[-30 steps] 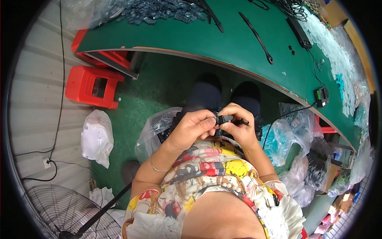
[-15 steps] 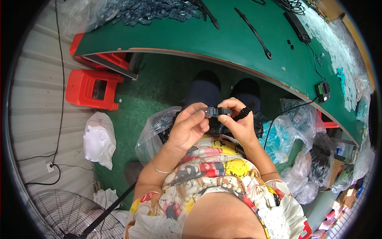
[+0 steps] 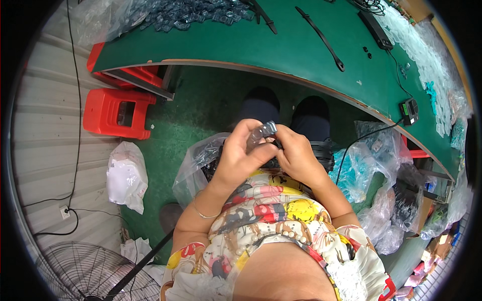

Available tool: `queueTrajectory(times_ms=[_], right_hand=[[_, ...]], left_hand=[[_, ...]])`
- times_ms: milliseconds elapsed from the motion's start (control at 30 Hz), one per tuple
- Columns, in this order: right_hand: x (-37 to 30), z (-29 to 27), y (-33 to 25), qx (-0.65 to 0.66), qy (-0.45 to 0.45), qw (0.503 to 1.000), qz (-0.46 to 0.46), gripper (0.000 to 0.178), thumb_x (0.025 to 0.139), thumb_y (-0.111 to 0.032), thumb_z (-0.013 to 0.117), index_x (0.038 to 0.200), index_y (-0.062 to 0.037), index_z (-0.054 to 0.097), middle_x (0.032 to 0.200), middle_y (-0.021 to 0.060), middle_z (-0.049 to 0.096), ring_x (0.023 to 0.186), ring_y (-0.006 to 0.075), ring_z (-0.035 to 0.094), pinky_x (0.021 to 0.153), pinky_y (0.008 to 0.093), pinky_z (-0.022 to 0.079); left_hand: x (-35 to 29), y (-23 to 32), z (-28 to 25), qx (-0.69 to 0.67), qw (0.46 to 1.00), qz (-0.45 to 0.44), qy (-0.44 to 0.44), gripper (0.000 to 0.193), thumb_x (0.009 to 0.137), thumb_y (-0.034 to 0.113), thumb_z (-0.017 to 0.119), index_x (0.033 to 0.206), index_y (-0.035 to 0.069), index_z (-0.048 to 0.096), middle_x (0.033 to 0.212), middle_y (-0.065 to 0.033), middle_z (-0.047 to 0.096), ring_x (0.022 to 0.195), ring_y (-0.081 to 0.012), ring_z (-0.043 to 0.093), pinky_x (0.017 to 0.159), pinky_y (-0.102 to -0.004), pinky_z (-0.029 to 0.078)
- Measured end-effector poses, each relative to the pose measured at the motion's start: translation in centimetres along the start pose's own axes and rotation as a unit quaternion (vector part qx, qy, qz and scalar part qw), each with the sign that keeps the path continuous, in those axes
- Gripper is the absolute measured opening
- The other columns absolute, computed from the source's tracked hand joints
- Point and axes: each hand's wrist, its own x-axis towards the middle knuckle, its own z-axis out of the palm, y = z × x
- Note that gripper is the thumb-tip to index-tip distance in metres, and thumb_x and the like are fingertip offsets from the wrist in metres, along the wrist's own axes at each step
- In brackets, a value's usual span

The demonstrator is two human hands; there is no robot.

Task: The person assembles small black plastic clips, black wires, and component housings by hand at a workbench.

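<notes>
Over my lap, my left hand is closed, its thumb and fingers pinching a see-through grey plastic piece with a bluish end that points up and right. Close against it, my right hand has its fingers bent, the fingertips meeting those of the left. A dark bit of the black strap shows between the two hands; most of it is hidden by the fingers. Beside my left wrist, a clear plastic bag lies open by my lap, with dark pieces inside.
The green table ahead carries a heap of clear bluish plastic pieces, a loose black strap and a black power adapter. Red stools stand at left. Filled plastic bags crowd the right; a fan stands lower left.
My hands have drawn together and turned inward. The plastic piece, level between them before, is now tilted upward in my left hand; the strap's looped end beside my right hand is hidden.
</notes>
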Motion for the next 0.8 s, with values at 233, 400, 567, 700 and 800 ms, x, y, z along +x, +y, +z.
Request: queueTrajectory(times_ms=[233, 400, 567, 700, 800], right_hand=[[-0.8, -1.5, 0.7, 0.314, -0.057, 0.946, 0.055, 0.011, 0.084, -0.010, 0.054, 0.088, 0.0000, 0.053, 0.071, 0.0009, 0.053, 0.065, 0.0066, 0.049, 0.057, 0.0224, 0.040], [-1.1, -1.6, 0.8, 0.380, -0.010, 0.915, 0.132, 0.010, 0.087, -0.010, 0.051, 0.086, -0.0007, 0.054, 0.067, -0.0027, 0.048, 0.060, 0.0037, 0.044, 0.053, 0.0188, 0.036], [-1.1, -1.5, 0.9, 0.500, 0.015, 0.850, 0.163, 0.015, 0.088, -0.015, 0.049, 0.086, -0.0012, 0.055, 0.063, -0.0037, 0.045, 0.052, 0.0019, 0.033, 0.046, 0.0169, 0.025], [-0.8, -1.3, 0.4, 0.538, -0.038, 0.822, 0.184, 0.015, 0.089, -0.016, 0.049, 0.086, -0.0017, 0.055, 0.064, -0.0033, 0.046, 0.053, 0.0023, 0.034, 0.047, 0.0173, 0.025], [-0.7, -1.3, 0.4, 0.555, -0.071, 0.806, 0.192, 0.017, 0.089, -0.017, 0.050, 0.086, -0.0012, 0.055, 0.064, -0.0027, 0.048, 0.053, 0.0023, 0.034, 0.047, 0.0174, 0.025]], left_hand=[[-0.1, -0.1, -0.3, -0.031, 0.999, -0.026, -0.015, 0.017, 0.083, 0.001, 0.054, 0.099, 0.000, 0.049, 0.085, 0.0003, 0.053, 0.078, -0.0043, 0.050, 0.072, -0.0194, 0.042], [-0.1, -1.5, -0.5, -0.121, 0.992, -0.042, 0.004, 0.014, 0.088, 0.013, 0.051, 0.096, 0.003, 0.047, 0.072, -0.0001, 0.048, 0.061, -0.0054, 0.040, 0.056, -0.0193, 0.035], [0.0, -2.0, -0.7, -0.193, 0.979, -0.057, -0.039, 0.028, 0.094, 0.031, 0.038, 0.086, 0.005, 0.044, 0.060, 0.0000, 0.040, 0.055, -0.0081, 0.033, 0.055, -0.0211, 0.031], [-0.1, -2.0, -0.5, -0.215, 0.974, -0.049, -0.056, 0.027, 0.095, 0.029, 0.037, 0.082, 0.006, 0.042, 0.056, 0.0018, 0.036, 0.051, -0.0077, 0.031, 0.055, -0.0216, 0.030], [-0.2, -2.3, -0.5, -0.241, 0.967, -0.057, -0.060, 0.027, 0.095, 0.030, 0.036, 0.081, 0.007, 0.042, 0.056, 0.0026, 0.035, 0.051, -0.0076, 0.031, 0.056, -0.0222, 0.030]])
